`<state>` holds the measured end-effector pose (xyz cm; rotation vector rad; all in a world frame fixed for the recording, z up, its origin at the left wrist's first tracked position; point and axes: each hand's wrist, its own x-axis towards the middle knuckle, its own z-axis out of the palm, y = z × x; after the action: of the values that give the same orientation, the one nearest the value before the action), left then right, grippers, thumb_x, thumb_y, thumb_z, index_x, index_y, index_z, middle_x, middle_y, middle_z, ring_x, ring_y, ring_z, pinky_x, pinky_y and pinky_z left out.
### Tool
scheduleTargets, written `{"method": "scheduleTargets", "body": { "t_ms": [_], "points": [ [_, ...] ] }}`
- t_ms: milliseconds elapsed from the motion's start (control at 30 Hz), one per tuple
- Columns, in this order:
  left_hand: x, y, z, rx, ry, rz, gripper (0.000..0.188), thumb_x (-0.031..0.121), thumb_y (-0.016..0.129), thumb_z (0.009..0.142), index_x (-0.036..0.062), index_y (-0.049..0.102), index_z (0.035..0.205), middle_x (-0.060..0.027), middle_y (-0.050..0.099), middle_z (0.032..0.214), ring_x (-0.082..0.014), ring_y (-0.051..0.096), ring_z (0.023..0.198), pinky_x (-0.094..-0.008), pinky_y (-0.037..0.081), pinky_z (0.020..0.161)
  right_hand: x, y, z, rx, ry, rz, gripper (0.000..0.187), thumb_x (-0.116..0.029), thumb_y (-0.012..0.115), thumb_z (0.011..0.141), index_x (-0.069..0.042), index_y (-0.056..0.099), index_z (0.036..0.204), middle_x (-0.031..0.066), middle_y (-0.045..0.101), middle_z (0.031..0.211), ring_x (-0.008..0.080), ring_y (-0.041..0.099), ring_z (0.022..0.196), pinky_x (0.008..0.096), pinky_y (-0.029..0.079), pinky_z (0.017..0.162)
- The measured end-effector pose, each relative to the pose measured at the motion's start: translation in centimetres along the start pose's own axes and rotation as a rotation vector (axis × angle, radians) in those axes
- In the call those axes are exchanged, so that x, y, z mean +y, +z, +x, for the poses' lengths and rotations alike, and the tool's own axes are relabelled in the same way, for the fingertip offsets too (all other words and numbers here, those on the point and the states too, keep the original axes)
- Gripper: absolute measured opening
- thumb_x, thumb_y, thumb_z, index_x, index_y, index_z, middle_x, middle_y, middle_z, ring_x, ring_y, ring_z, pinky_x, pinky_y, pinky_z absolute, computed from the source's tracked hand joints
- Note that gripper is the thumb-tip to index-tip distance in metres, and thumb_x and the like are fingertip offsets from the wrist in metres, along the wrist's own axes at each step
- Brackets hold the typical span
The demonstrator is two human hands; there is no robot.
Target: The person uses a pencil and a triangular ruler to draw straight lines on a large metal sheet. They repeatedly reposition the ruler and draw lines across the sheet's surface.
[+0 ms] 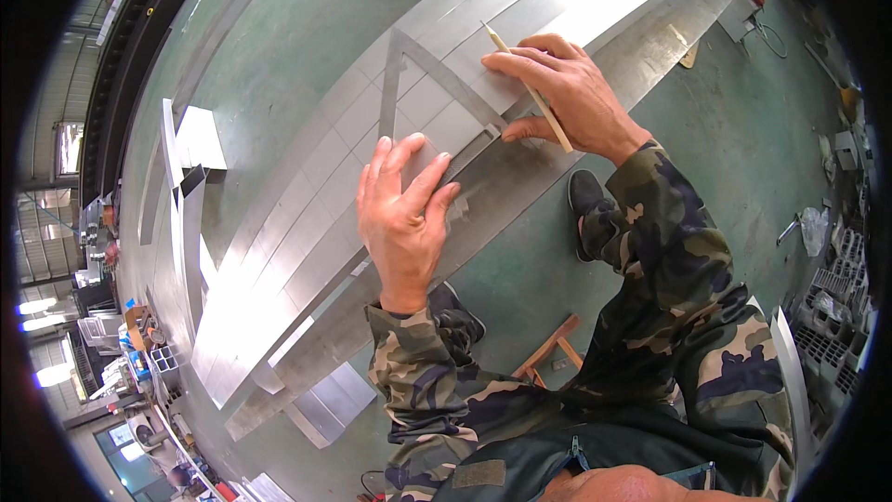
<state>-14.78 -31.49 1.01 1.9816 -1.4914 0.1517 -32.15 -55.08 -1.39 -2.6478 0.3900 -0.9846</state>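
Observation:
A long silvery metal sheet (321,167), marked with a grid of thin lines, lies in front of me. On it rests a grey triangular set square (444,74), its point facing away from me. My left hand (404,223) is at the near left corner of the square, fingers spread and fingertips down by its base. A light wooden pencil (530,88) sits in my right hand (576,98), its dark tip pointing away to the left. The right thumb reaches the square's right corner. Part of the square's base is hidden by my left fingers.
The sheet lies on a long grey metal beam or bench edge (641,84). Bent metal pieces (186,214) stand on the green floor at left. A small wooden stand (553,349) is near my feet. Plastic crates (827,316) are at right.

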Motion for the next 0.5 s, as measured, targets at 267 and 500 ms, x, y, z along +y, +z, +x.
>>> {"method": "scheduleTargets", "body": {
  "t_ms": [267,500],
  "points": [
    [0.0,-0.2,-0.2,0.008,-0.032,-0.016,0.039,0.011,0.092,0.082,0.0165,0.087,0.121,-0.0024,0.074,0.142,-0.0362,0.061,0.145,-0.0477,0.048,0.12,0.0,-0.9,0.8,-0.013,-0.014,0.18,0.076,-0.045,0.086,0.094,-0.014,0.059,0.158,0.0116,0.077,0.135,0.0365,0.065,0.131,0.05,0.053,0.11],
    [-0.1,-0.6,0.1,0.015,-0.035,-0.047,0.034,0.013,0.091,0.084,0.015,0.088,0.117,-0.0043,0.074,0.141,-0.0379,0.061,0.144,-0.0527,0.044,0.122,-1.3,0.5,7.3,0.096,0.336,0.531,0.035,-0.029,0.067,0.109,-0.002,0.079,0.127,0.0099,0.083,0.101,0.016,0.076,0.091,0.033,0.059,0.084]
  ]
}}
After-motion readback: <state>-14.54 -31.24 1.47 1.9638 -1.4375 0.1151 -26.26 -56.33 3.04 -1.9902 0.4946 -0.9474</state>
